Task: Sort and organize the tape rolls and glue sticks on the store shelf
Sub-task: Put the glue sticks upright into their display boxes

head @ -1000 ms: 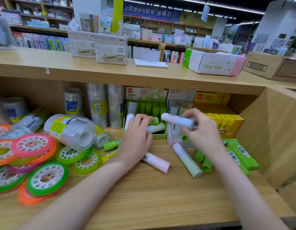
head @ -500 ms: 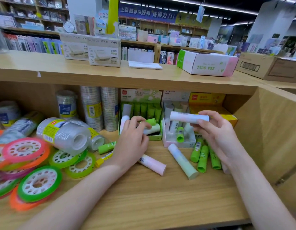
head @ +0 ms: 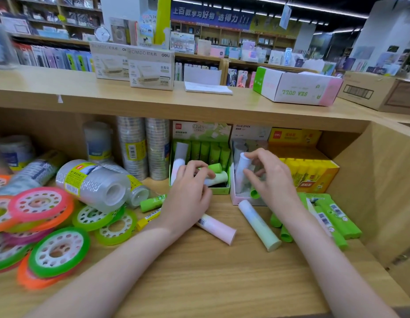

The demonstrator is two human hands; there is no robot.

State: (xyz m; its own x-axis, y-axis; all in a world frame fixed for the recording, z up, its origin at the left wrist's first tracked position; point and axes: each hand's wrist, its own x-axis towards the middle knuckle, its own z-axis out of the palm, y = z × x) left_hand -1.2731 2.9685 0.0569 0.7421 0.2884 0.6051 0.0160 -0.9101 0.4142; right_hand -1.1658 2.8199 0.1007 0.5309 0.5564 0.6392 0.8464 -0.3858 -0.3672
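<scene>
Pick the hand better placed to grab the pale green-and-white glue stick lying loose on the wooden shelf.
Right. The right hand is just above the pale green-and-white glue stick; the left hand rests at the green display box, further away.

My right hand [head: 271,180] stands a pale white plastic glue stick [head: 242,171] upright in the pink-white cardboard box [head: 236,198] (other sticks lie loose on the wooden shelf [head: 222,271]).

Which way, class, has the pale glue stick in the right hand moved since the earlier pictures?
Yes. The pale glue stick, gripped by the right hand, went from lying level above the pink box down into it, now nearly upright.
</scene>
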